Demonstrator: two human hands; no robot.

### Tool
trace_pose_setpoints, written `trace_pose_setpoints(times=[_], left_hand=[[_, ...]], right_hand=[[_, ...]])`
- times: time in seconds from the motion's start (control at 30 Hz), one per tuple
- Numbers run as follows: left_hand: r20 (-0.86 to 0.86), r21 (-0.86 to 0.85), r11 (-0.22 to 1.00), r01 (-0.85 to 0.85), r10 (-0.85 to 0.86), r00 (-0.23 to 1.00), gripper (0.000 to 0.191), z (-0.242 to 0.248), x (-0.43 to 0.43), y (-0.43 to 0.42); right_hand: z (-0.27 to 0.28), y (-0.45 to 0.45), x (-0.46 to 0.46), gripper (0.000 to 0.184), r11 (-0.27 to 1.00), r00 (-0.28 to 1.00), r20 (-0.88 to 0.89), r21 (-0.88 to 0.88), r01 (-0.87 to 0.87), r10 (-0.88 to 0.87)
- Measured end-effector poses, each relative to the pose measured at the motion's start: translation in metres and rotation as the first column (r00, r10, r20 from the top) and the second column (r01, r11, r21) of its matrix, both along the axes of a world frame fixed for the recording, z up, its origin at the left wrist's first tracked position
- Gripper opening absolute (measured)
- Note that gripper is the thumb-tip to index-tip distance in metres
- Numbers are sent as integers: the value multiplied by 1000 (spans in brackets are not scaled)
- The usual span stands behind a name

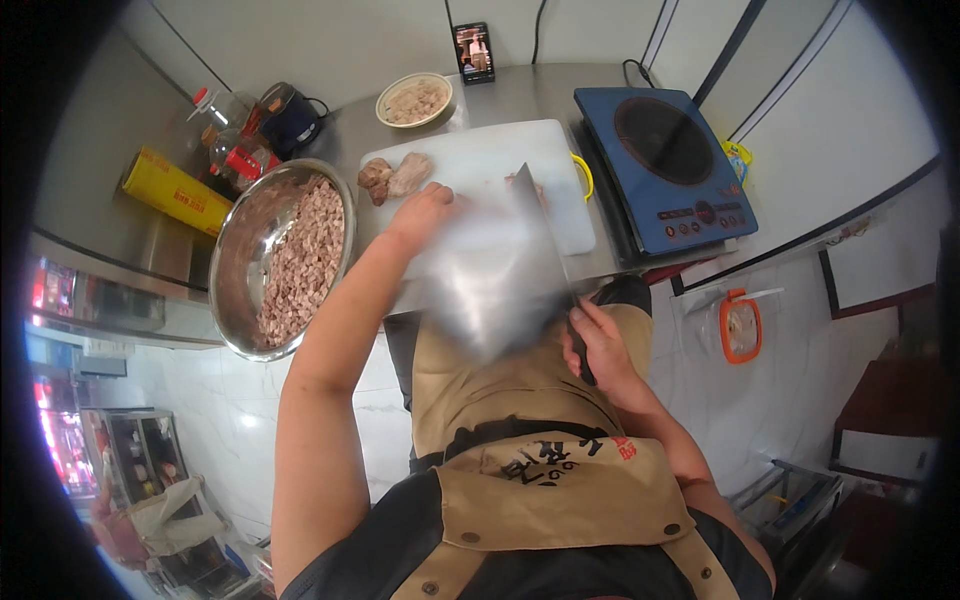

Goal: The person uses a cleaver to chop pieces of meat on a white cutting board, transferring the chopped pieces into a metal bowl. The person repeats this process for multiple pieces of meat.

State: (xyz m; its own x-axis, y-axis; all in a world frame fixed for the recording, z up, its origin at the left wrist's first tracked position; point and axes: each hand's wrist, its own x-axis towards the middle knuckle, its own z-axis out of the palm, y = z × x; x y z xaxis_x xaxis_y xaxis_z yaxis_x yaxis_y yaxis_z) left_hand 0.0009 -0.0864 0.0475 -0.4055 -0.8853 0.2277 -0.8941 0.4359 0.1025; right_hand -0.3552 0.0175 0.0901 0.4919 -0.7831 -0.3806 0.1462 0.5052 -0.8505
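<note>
My right hand (604, 349) grips the dark handle of a cleaver (499, 281). Its broad steel blade is blurred and raised toward the camera, covering part of the white cutting board (487, 142). On the board's left half rests my left hand (424, 217), fingers bent; the blur beside them hides whether they hold anything. Just beyond that hand lie chunks of cooked-looking meat (409, 174), touching or nearly touching each other. A small meat piece (538, 187) shows next to the blade's far edge. Left of the board, a large steel bowl (238, 259) holds many diced meat cubes (304, 262).
A blue induction cooker (675, 172) sits right of the board. At the back are a bowl of pale chopped food (414, 100) and a phone (474, 52) leaning on the wall. Bottles (232, 154), a dark appliance (289, 116) and a yellow roll box (176, 191) stand behind the steel bowl.
</note>
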Motion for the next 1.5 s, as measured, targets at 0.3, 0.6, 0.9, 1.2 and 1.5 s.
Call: trace_pose_setpoints(times=[0.3, 0.6, 0.9, 1.2, 1.5], left_hand=[[-54, -83, 968, 236, -241, 969, 24, 3, -10, 5], [-105, -29, 997, 74, -77, 991, 44, -3, -7, -12], [-8, 167, 980, 112, -112, 994, 18, 7, -8, -50], [6, 232, 956, 180, -186, 982, 12, 10, -9, -50], [-171, 245, 846, 474, -443, 880, 53, 24, -5, -29]], right_hand=[[-8, 2, -1, 23, 998, 999, 28, 62, 12, -14], [-9, 3, 0, 30, 1000, 999, 17, -1, -30, 30], [-1, 3, -4, 21, 999, 999, -24, -42, -28, 27], [-8, 10, -5, 17, 1000, 1000, -3, 19, -9, 9], [-7, 14, -3, 17, 999, 1000, 4, 21, -28, 28]])
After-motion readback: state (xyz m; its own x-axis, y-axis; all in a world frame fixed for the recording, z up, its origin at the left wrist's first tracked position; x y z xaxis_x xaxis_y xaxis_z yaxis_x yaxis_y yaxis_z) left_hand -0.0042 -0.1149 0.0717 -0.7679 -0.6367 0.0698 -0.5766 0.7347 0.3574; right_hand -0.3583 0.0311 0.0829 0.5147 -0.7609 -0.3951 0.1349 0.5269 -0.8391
